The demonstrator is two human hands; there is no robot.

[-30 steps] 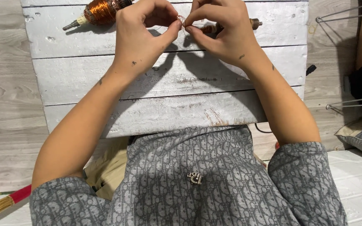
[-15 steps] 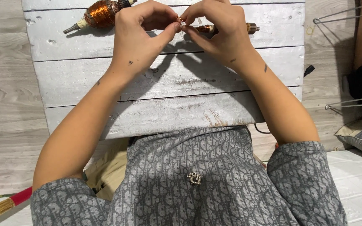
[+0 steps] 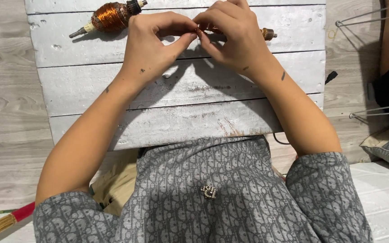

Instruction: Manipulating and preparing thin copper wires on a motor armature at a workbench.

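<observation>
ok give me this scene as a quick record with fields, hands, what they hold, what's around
left hand: left hand raised over the board, thumb and forefinger pinched toward the other hand
right hand: right hand fingertips meeting the left, pinching something small and coppery, too small to identify
under right hand: dark rod with ribbed brass end, mostly hidden
nearby: copper-wound armature lying on its side, upper left, untouched
surface: white plank board on grey wood floor
clothing: grey patterned top
</observation>
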